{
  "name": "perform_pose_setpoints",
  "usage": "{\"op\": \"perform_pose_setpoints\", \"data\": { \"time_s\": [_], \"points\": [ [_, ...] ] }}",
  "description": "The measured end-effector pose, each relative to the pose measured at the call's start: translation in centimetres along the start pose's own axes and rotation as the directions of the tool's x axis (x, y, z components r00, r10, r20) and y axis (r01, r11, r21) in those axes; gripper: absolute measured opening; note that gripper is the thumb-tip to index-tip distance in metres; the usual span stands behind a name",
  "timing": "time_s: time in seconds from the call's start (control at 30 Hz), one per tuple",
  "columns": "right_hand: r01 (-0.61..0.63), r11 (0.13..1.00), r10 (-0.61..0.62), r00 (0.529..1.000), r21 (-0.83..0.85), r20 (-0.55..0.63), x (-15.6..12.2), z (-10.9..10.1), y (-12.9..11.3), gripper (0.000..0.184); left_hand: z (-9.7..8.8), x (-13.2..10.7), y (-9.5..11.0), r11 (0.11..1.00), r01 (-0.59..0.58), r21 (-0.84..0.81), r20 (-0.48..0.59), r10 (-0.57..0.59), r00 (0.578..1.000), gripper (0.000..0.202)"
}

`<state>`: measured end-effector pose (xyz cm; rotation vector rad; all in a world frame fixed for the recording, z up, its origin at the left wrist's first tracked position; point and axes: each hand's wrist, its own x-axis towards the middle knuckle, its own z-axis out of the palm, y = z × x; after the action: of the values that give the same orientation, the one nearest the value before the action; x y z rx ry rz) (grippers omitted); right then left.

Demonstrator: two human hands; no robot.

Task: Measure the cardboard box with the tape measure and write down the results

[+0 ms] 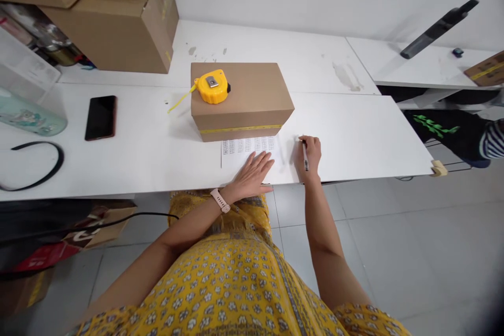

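Observation:
My left hand [253, 174] lies flat with fingers spread on a printed sheet of paper [232, 160] at the table's front edge. Just to the right, my right hand [311, 153] grips a pen [305, 156], its tip close to the white tabletop. Behind the paper stands a closed brown cardboard box [252, 89], covering the sheet's far part. On top of the box rests a yellow tape measure [213, 86] with a short length of its tape pulled out past the box's left side.
Stacked cardboard boxes [114, 26] fill the back left corner. A phone [101, 117], a black headband-like loop [59, 160] and a pale green bottle [31, 115] lie at the left. A dark upright cylinder [429, 34] stands at the far right, near another person's leg [492, 139].

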<state>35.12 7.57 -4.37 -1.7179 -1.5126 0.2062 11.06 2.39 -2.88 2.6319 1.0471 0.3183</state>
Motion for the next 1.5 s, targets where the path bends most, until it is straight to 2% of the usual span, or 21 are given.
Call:
{"op": "perform_pose_setpoints", "data": {
  "time_s": [0.07,0.1,0.17,0.23,0.3,0.37,0.5,0.57,0.67,0.73,0.77,0.83,0.9,1.07,1.13,1.2,1.23,1.3,1.43,1.47,1.5],
  "points": [
    [0.065,0.986,-0.052,0.995,-0.151,0.085,0.3,-0.6,1.6,0.034,-1.2,-0.2,-0.5,0.994,-0.011,-0.108,-0.169,-0.008,0.986,0.065],
    [0.081,0.978,-0.061,0.992,-0.191,0.108,0.3,-0.7,2.1,0.04,-2.3,-0.3,-0.9,0.989,-0.024,-0.143,-0.292,-0.019,0.956,0.055],
    [0.092,0.969,-0.068,0.992,-0.229,0.108,0.4,-0.6,2.6,0.048,-5.8,-0.5,-2.0,0.988,-0.037,-0.152,-0.551,-0.053,0.833,0.039],
    [0.085,0.966,-0.066,0.994,-0.244,0.082,0.3,-0.3,2.6,0.055,-10.0,-0.5,-3.6,0.992,0.039,-0.124,-0.722,-0.117,0.682,0.035],
    [0.058,0.97,-0.047,0.998,-0.235,0.052,0.1,-0.1,2.4,0.058,-13.8,-0.2,-5.7,0.973,0.169,-0.157,-0.788,-0.226,0.573,0.039],
    [0.017,0.978,-0.013,1.0,-0.208,0.021,0.0,0.0,2.3,0.055,-16.3,0.4,-8.0,0.947,0.251,-0.202,-0.787,-0.309,0.534,0.047],
    [-0.077,0.99,0.076,0.997,-0.121,-0.015,0.3,-0.4,2.7,0.046,-17.5,2.0,-11.8,0.927,0.277,-0.255,-0.658,-0.376,0.653,0.057],
    [-0.123,0.99,0.12,0.991,-0.07,-0.051,0.4,-0.8,2.3,0.042,-17.4,2.4,-12.2,0.924,0.279,-0.26,-0.646,-0.382,0.661,0.054],
    [-0.172,0.985,0.174,0.959,0.028,-0.224,-0.5,-1.5,-0.9,0.038,-17.1,1.5,-9.9,0.916,0.287,-0.281,-0.688,-0.401,0.605,0.049],
    [-0.178,0.966,0.225,0.935,0.185,-0.273,-2.4,-1.8,-4.7,0.039,-16.6,-0.2,-6.9,0.902,0.229,-0.367,-0.654,-0.425,0.626,0.053],
    [-0.188,0.929,0.261,0.943,0.318,-0.205,-3.6,-1.9,-6.8,0.042,-16.2,-1.2,-5.2,0.876,0.171,-0.45,-0.572,-0.43,0.698,0.056],
    [-0.271,0.759,0.254,0.96,0.591,0.115,-6.3,-2.1,-10.9,0.049,-14.9,-3.3,-2.1,0.78,0.078,-0.621,-0.366,-0.377,0.851,0.063],
    [-0.385,0.6,0.179,0.919,0.701,0.351,-8.6,-2.4,-13.8,0.057,-13.6,-5.1,0.1,0.705,0.114,-0.7,-0.195,-0.342,0.919,0.068],
    [-0.572,0.506,0.174,0.8,0.645,0.574,-10.9,-3.3,-15.6,0.043,-12.5,-7.4,0.8,0.611,0.249,-0.751,0.0,-0.377,0.926,0.068],
    [-0.571,0.504,0.155,0.798,0.648,0.582,-10.1,-3.8,-15.4,0.04,-13.3,-7.7,0.0,0.57,0.247,-0.784,0.02,-0.374,0.927,0.066],
    [-0.506,0.543,0.15,0.844,0.67,0.516,-8.1,-4.4,-14.9,0.035,-14.8,-7.9,-1.1,0.534,0.226,-0.814,-0.01,-0.402,0.916,0.065],
    [-0.453,0.572,0.157,0.879,0.684,0.451,-6.5,-4.9,-14.5,0.032,-15.7,-8.0,-1.9,0.524,0.211,-0.825,-0.049,-0.438,0.898,0.065],
    [-0.332,0.616,0.207,0.943,0.714,0.261,-2.5,-5.9,-13.3,0.029,-17.8,-8.2,-4.2,0.523,0.165,-0.836,-0.183,-0.551,0.814,0.062],
    [-0.186,0.646,0.234,0.971,0.741,0.04,6.7,-6.8,-10.2,0.033,-21.8,-8.3,-10.7,0.57,0.073,-0.819,-0.461,-0.727,0.508,0.045],
    [-0.179,0.641,0.238,0.971,0.746,0.029,8.7,-6.5,-9.7,0.034,-22.6,-8.2,-12.4,0.57,0.063,-0.819,-0.488,-0.752,0.443,0.04],
    [-0.184,0.637,0.248,0.968,0.749,0.027,10.3,-6.0,-9.3,0.034,-23.1,-8.1,-14.0,0.564,0.066,-0.823,-0.492,-0.766,0.414,0.038]
  ]
}}
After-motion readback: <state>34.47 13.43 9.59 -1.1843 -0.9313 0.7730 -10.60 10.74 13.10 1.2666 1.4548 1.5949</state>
